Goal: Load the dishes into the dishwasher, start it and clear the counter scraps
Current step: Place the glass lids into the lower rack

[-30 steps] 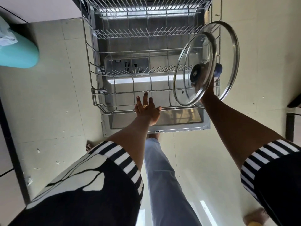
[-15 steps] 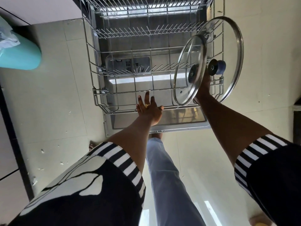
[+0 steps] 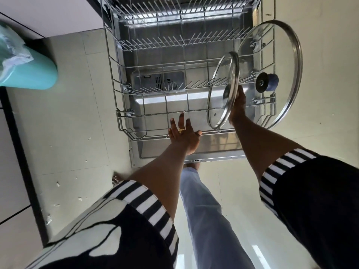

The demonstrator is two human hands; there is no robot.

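Note:
The dishwasher's lower wire rack (image 3: pixel 120 90) is pulled out over the open door (image 3: pixel 213 150) and holds no dishes. My right hand (image 3: pixel 238 107) grips the knob of a small glass lid (image 3: pixel 218 111), held nearly upright over the rack's front right. A larger glass lid (image 3: pixel 285 55) with a blue knob stands tilted at the rack's right side, apart from my fingers; I cannot tell whether it rests in the rack. My left hand (image 3: pixel 184 135) is spread open at the rack's front rim, a ring on one finger.
A teal bin (image 3: pixel 33 74) with a plastic liner stands on the tiled floor to the left. Small crumbs lie on the floor at lower left. My leg in light trousers (image 3: pixel 206 210) is just in front of the door edge.
The two lids have come apart: the large one swung right and up, the small one turned more edge-on and dropped toward the rack. My left hand stayed at the rim.

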